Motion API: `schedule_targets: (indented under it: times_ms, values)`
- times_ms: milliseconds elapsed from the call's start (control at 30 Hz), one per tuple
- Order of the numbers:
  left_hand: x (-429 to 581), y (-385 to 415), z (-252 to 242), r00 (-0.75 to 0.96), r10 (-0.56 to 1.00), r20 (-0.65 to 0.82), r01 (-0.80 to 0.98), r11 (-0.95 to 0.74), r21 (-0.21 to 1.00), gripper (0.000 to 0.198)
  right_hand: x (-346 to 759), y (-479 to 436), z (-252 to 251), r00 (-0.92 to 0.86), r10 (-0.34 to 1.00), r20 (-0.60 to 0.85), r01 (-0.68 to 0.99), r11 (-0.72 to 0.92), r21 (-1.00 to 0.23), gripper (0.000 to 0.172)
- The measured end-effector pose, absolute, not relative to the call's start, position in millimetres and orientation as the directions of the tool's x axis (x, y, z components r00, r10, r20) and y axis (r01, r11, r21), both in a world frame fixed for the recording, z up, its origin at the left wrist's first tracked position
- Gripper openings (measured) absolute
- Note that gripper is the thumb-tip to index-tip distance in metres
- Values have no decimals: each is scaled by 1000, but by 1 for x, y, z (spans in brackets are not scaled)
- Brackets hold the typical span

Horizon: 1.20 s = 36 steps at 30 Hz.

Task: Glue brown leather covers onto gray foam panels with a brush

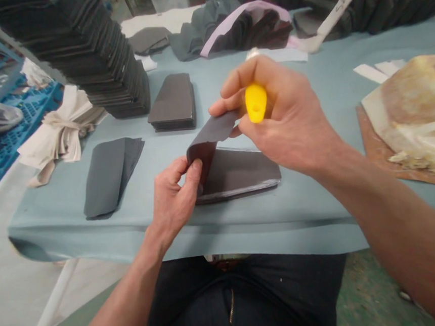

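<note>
My left hand is closed, thumb and fingers pinching the near end of a thin dark grey fabric-like piece. The piece curls upward, its brownish underside partly showing. At its far end, the fingers of my right hand touch it. My right hand is also closed round a tool with a yellow handle; the handle's end faces me and the tool's working end is hidden. Below both hands lies a stack of similar dark pieces with a pale, shiny near edge.
A blue-green cover lies over the table. Loose grey pieces lie left, with a neat stack behind. A tall dark stack leans at back left. Fabric strips lie beside it. A glue-stained container stands right on a brown board.
</note>
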State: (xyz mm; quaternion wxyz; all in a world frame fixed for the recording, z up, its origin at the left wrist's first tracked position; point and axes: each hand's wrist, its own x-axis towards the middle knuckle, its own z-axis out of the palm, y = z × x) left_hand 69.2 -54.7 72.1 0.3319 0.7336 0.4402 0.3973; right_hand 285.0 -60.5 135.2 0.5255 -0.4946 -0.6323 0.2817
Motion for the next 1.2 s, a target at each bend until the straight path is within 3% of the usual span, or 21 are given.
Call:
schedule_targets:
  times_ms: [267, 433, 600, 767, 967, 1200]
  values:
    - [53, -44, 84, 185, 932, 313, 351, -360, 865, 39, 267, -51, 155, -69, 866, 494, 431, 473, -769, 32]
    - [38, -33, 89, 107, 940, 323, 320, -340, 884, 45, 251, -39, 171, -156, 825, 544, 543, 532, -650, 27]
    - [21, -19, 96, 83, 941, 327, 250, -338, 907, 45, 233, -24, 182, -106, 808, 580, 664, 492, -563, 26]
    - [-2, -10, 103, 163, 951, 264, 128, -286, 950, 43, 223, -9, 190, -65, 807, 586, 717, 447, -535, 24]
    - [-20, -18, 113, 381, 924, 0, -89, 37, 995, 44, 220, -8, 203, -122, 746, 654, 644, 561, -520, 26]
    - [-19, -38, 110, 533, 840, -100, -162, 218, 962, 45, 216, -27, 207, -160, 742, 651, 633, 583, -509, 24]
